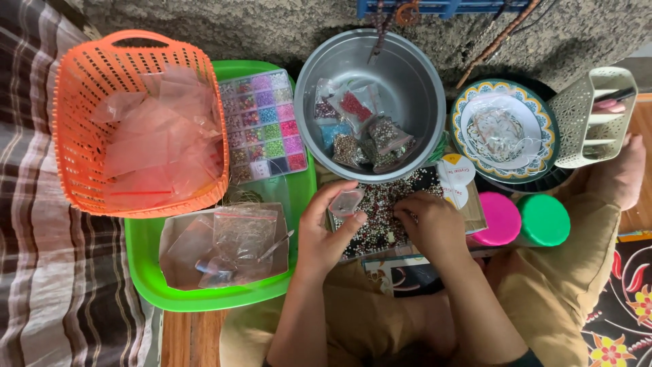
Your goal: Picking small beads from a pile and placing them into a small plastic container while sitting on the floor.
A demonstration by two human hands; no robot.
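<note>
Our left hand pinches a small clear packet above the tray of mixed beads. Our right hand, fingers closed together, picks at the beads. Farther off, bead packets fill the grey bowl.

Bead tray before the bowl, basket far left, plate right

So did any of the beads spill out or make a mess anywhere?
No real spill shows. The loose mixed beads lie heaped on a flat tray under both hands, not scattered on the floor. The left hand holds a small clear bag; the right hand rests on the beads. The bead organizer box sits tilted on the green tray.
</note>
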